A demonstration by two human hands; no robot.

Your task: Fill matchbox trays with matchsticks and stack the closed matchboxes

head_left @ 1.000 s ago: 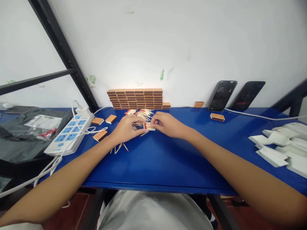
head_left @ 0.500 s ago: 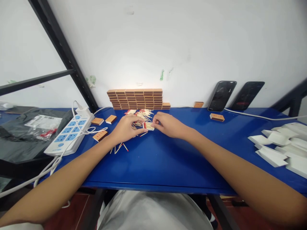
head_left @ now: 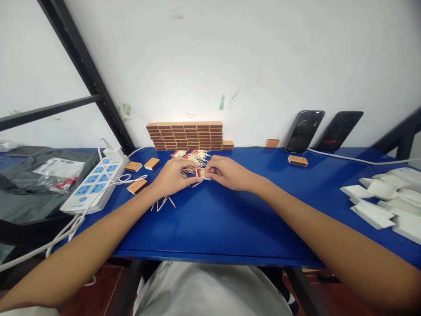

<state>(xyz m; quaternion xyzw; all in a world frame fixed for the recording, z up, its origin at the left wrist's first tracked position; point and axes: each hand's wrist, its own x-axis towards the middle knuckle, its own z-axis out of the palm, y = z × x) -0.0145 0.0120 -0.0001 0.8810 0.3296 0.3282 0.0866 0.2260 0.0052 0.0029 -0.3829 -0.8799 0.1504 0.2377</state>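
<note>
Between thumb and fingers, my left hand (head_left: 176,175) grips the left end of a small white matchbox tray (head_left: 198,177). Red-tipped matches (head_left: 201,173) lie inside it, heads toward the left. My right hand (head_left: 229,173) is closed at the tray's right end, its fingertips over the matches; what they pinch is too small to make out. Just behind the hands spreads a pile of loose matches (head_left: 197,156), partly covered by my left hand. Several stray matches (head_left: 163,202) lie on the blue table (head_left: 210,228) near my left forearm.
A stacked wall of matchboxes (head_left: 186,136) stands behind the pile. Single matchboxes (head_left: 152,163) lie on the left, near a white power strip (head_left: 95,184) with cables. Two leaning phones (head_left: 304,131) stand at the back right. White empty trays (head_left: 388,197) heap at the right edge.
My right hand has shifted slightly left, its fingers now further over the tray and covering more of the matches. My left hand keeps its hold in the same place.
</note>
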